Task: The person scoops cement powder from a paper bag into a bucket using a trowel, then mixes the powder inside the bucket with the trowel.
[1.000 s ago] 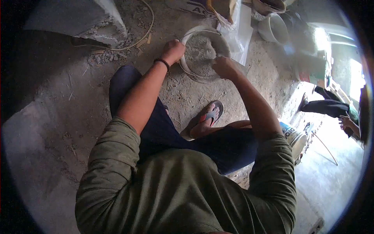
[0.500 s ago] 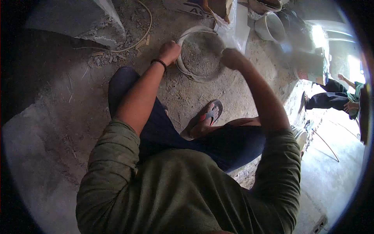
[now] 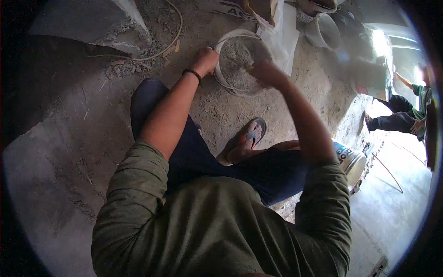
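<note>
A round bucket (image 3: 236, 92) stands on the dirt floor ahead of me, with grey, grainy cement-like mix (image 3: 234, 57) inside. At its left rim, my left hand (image 3: 205, 61) is closed on the edge; a dark beaded bracelet circles that wrist. Over the right part of the bucket, my right hand (image 3: 268, 75) is closed and slightly blurred. Whatever it holds is hidden beneath the hand. My sandalled foot (image 3: 251, 134) rests just below the bucket.
A white bucket (image 3: 323, 32) stands upper right, near plastic sheeting (image 3: 277, 34) and a cardboard box (image 3: 228, 8). Left lie a thin hose (image 3: 179, 27), rubble (image 3: 124, 69) and a concrete block (image 3: 115, 27). A paint pail (image 3: 353, 161) is beside my leg. Another person (image 3: 401, 113) is far right.
My right hand has moved left and inward from the bucket's right rim to over the mix. My left hand stays at the left rim. The other person has shifted slightly.
</note>
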The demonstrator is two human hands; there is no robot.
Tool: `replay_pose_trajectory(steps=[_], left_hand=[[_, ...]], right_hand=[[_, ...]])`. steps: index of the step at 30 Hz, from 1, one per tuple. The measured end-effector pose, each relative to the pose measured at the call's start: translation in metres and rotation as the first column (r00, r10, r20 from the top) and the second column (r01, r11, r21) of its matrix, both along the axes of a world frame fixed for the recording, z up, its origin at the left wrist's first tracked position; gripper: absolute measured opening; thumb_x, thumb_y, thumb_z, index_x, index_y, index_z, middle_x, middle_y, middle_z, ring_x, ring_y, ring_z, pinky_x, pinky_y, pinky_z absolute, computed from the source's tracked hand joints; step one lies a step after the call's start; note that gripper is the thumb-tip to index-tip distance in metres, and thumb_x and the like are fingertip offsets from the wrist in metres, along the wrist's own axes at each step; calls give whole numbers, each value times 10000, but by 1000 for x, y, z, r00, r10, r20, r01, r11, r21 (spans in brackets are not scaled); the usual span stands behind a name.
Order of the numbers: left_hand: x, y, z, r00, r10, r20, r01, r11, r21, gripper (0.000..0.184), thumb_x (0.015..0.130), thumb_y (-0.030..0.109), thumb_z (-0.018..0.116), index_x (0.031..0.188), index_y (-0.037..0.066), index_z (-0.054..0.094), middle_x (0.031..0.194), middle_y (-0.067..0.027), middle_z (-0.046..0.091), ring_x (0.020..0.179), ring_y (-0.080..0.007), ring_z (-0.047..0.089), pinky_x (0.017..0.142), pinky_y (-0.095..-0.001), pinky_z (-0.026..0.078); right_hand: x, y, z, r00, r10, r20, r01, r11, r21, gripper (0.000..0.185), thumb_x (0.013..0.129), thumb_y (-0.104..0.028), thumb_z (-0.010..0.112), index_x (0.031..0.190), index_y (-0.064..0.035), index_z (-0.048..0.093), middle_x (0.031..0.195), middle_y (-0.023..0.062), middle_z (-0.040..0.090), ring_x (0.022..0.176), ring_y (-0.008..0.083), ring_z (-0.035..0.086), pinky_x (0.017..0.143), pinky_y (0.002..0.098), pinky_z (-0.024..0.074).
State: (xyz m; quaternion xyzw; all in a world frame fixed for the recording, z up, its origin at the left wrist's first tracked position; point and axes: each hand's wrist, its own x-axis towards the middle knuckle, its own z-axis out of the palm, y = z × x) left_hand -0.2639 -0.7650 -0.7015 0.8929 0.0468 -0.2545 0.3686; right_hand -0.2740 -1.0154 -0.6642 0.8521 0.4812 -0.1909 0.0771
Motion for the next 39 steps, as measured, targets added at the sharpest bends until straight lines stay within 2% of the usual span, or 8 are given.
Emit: replay_pose_trajectory(steps=[4, 12, 22, 24, 28, 34, 36, 39], left_hand=[[0, 8, -7, 1000, 10, -21, -9, 1000, 22, 422, 891, 333, 497, 879, -60, 651, 897, -272, 647, 873, -399, 647, 777, -450, 499], [-11, 3, -1, 992, 118, -35, -119, 992, -40, 352, 855, 230, 452, 857, -54, 660, 800, -226, 668, 833, -349, 672, 773, -443, 517], [-6, -6, -27, 993, 118, 25, -114, 984, -135, 402, 893, 284, 438, 920, -77, 614, 794, -256, 647, 653, -346, 669, 636, -434, 541], [-8, -4, 7, 975, 174, -137, -196, 966, -170, 391, 893, 308, 486, 952, -61, 602, 849, -233, 647, 732, -354, 663, 628, -435, 527], [-6, -4, 7, 972, 153, -180, -187, 964, -191, 394, 895, 259, 425, 1005, -84, 585, 776, -253, 654, 670, -330, 682, 687, -426, 548], [-11, -2, 29, 964, 178, -199, -219, 953, -208, 395, 888, 273, 453, 1006, -78, 591, 811, -239, 659, 664, -318, 674, 660, -410, 537], [-5, 2, 11, 953, 173, -247, -228, 950, -213, 405, 906, 315, 463, 1014, -57, 583, 837, -217, 659, 657, -324, 662, 628, -402, 518], [14, 29, -83, 995, -48, 90, 49, 999, -13, 392, 890, 296, 460, 997, -39, 634, 920, -242, 659, 791, -354, 668, 720, -432, 520]], right_hand=[[20, 15, 97, 755, -606, -250, 546, 792, -272, 262, 855, -157, 505, 794, 64, 632, 789, 204, 662, 657, 286, 684, 573, 381, 562], [-19, -11, 1, 583, -669, -461, 634, 729, -256, 183, 759, -139, 555, 847, 0, 635, 742, 175, 657, 649, 304, 671, 582, 395, 549], [-55, 2, 8, 776, -444, -448, 546, 828, 125, 236, 648, -162, 679, 814, -45, 559, 731, 159, 632, 674, 366, 637, 587, 403, 510], [-61, -15, -40, 535, -490, -689, 765, 627, 149, 192, 713, -178, 660, 805, -46, 555, 711, 147, 623, 620, 337, 626, 542, 393, 496], [-57, 30, 28, -495, -323, -807, 867, -121, -483, 186, 894, -239, 576, 846, -59, 589, 680, 32, 566, 583, 132, 571, 445, 287, 434], [-36, 41, 31, -544, -199, -815, 831, -259, -492, 209, 883, -225, 566, 863, -16, 558, 644, 90, 559, 524, 188, 568, 424, 333, 435], [-34, 4, 15, 46, -450, -892, 969, 239, -71, 231, 874, -226, 563, 887, 4, 571, 689, 116, 589, 562, 192, 597, 456, 349, 468], [-24, 0, 41, 239, -712, -660, 848, 485, -216, 271, 852, -238, 557, 936, 16, 601, 803, 165, 642, 682, 233, 651, 579, 388, 520]])
